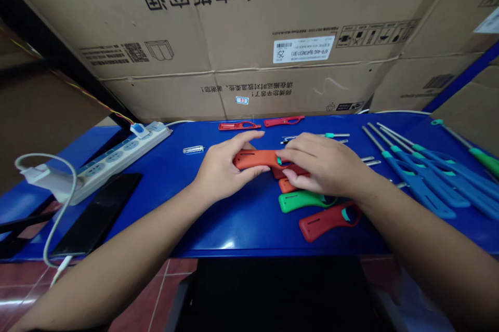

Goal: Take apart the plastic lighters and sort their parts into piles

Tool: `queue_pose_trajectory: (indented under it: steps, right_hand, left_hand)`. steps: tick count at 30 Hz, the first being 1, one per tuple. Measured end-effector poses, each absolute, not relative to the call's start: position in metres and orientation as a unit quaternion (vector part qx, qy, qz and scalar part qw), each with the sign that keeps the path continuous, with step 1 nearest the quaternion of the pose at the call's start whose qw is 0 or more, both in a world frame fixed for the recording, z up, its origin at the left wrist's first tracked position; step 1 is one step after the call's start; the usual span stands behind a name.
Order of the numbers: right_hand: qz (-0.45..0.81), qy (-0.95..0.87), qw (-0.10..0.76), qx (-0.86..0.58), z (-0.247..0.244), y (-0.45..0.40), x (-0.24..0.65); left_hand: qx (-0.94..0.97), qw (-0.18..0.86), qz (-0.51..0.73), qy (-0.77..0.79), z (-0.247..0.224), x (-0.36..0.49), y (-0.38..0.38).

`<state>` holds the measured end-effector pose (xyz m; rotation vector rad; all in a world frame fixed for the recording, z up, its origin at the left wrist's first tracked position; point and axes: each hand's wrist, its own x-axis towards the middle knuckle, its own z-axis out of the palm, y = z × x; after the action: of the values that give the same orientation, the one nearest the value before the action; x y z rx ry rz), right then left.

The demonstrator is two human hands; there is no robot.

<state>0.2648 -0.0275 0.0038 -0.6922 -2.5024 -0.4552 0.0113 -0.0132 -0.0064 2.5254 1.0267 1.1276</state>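
My left hand (226, 168) is closed on the handle end of an orange lighter (255, 159), thumb below and fingers above. My right hand (317, 163) grips the same lighter near its teal trigger and covers its far end. Under and just below my right hand lie another orange lighter (286, 185), a green lighter (296, 201) and a red lighter (323, 224) with a teal trigger. Two red shell pieces, one at the left (238, 125) and one at the right (284, 121), lie behind my hands. A small clear part (194, 149) is left of my left hand.
Several blue lighters (429, 181) with metal tubes lie at the right, beside a green one (485, 158). On the left are a white power strip (120, 158), a plugged-in charger (50, 181) with its cable, and a black phone (99, 215). A large cardboard box (175, 41) stands behind the blue table (241, 238).
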Motion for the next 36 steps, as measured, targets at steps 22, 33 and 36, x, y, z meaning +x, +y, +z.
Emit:
queue_pose_trajectory:
  steps: [22,33,36]
  right_hand:
    - [-0.106,-0.906,0.147,-0.382,0.008,-0.041,0.252]
    - [-0.068,-0.906,0.109,-0.403,0.01,-0.046,0.25]
    - [-0.077,-0.909,0.105,-0.397,0.01,-0.045,0.251]
  left_hand:
    - [0.872,0.088,0.341,0.341,-0.012,0.025,-0.023]
    - [0.873,0.09,0.328,0.349,-0.014,0.026,-0.025]
    - [0.871,0.09,0.331,0.353,-0.013,0.026,-0.024]
